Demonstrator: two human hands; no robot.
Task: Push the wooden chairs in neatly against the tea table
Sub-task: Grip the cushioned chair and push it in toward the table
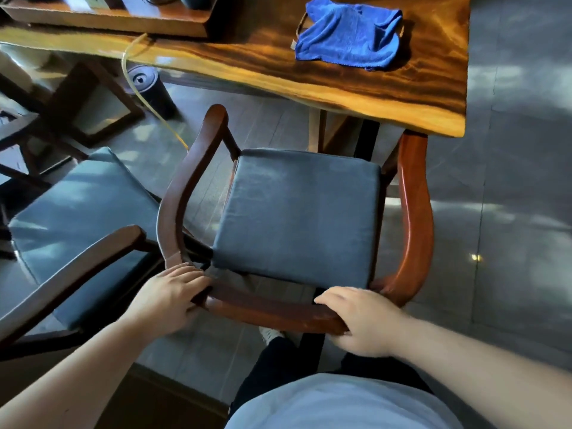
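Clearly both hands are set for a push: the left hand [171, 294] wraps the near-left end of the chair's curved back rail [272, 314], fingers curled over its top, and the right hand [360, 320] closes on the rail nearer its right end, fingers over the front and thumb underneath. Spaced apart like this, the two grips should let the person steer the armchair [297, 212] straight rather than letting it swing. Its dark blue seat cushion [297, 215] lies square in the frame, and the armrests run away from the hands toward the table; the right armrest [414, 193] already reaches the near edge of the tea table [356, 94], close to its right corner, while the left armrest [188, 184] stops just short of that edge. The seat itself sits clear of the tabletop, so I judge the chair only partly in, with more travel needed. To the left, a second wooden chair [80, 218] with a matching cushion stands angled and well out from the table, apparently waiting its turn. On the tabletop lies a crumpled blue cloth [349, 35], and at the far left a wooden tea tray [123, 17]. A yellowish hose [136, 78] drops from the table edge past a dark cylindrical bin [151, 88] on the grey tiled floor [510, 196], left of the chair's likely path.
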